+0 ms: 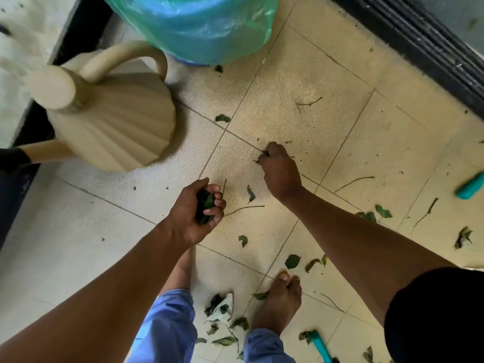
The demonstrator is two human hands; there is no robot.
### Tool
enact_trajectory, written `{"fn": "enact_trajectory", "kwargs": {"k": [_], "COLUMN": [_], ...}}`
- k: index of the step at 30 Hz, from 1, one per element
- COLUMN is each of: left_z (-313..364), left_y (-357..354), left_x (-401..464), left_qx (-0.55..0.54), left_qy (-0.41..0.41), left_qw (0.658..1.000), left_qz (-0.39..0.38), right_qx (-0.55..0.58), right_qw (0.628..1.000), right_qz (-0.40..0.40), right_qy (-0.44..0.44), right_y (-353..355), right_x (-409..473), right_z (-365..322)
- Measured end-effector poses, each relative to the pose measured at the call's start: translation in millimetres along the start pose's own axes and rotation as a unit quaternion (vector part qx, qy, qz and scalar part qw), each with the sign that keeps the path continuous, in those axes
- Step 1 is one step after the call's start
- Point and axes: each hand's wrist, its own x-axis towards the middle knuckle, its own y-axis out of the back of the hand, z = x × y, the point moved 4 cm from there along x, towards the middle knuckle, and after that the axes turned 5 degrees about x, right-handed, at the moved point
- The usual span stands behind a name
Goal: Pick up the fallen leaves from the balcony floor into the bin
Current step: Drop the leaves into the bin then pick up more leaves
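My left hand (195,208) is shut on a bunch of green leaves (205,205), held just above the tiled floor (301,82). My right hand (279,167) reaches down to the floor further ahead, its fingertips pinched on a small leaf (265,153). Loose leaves lie around: one (222,118) ahead near the can, one (250,193) between my hands, one (292,261) by my right foot. The blue bin with a green plastic liner (199,27) stands at the top centre, apart from both hands.
A beige watering can (115,121) stands on the floor to the left of my hands. Thin twigs (355,180) and more leaves scatter to the right. Teal handles lie at the right edge (470,189) and bottom (320,347). My bare feet (279,299) stand below. A dark door track (419,43) runs along the upper right.
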Motion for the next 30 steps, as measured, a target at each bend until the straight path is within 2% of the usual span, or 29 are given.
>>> {"fn": "enact_trajectory", "kwargs": {"k": [4,9,14,21,30], "left_z": [4,18,35,48,50], "left_y": [-1,0,6,20,34], "left_x": [-2,-9,-12,-15,-15], "left_qx": [-0.001,0.005,0.005,0.006,-0.002], "left_qy": [0.004,0.002,-0.007,-0.013,-0.014], "left_qw": [1.000,1.000,1.000,1.000,1.000], "left_qz": [0.003,0.006,0.011,0.023,0.027], "right_qx": [0.050,0.171,0.263,0.208,0.073], "right_qw": [0.999,0.979,0.959,0.971,0.996], "right_qz": [-0.017,-0.003,0.035,0.021,-0.007], "right_qy": [-0.008,-0.111,-0.098,-0.112,-0.050], "right_y": [2,10,30,22,17], "right_x": [8,32,79,105,108], "right_z": [-6,-7,-46,-68,-81]}}
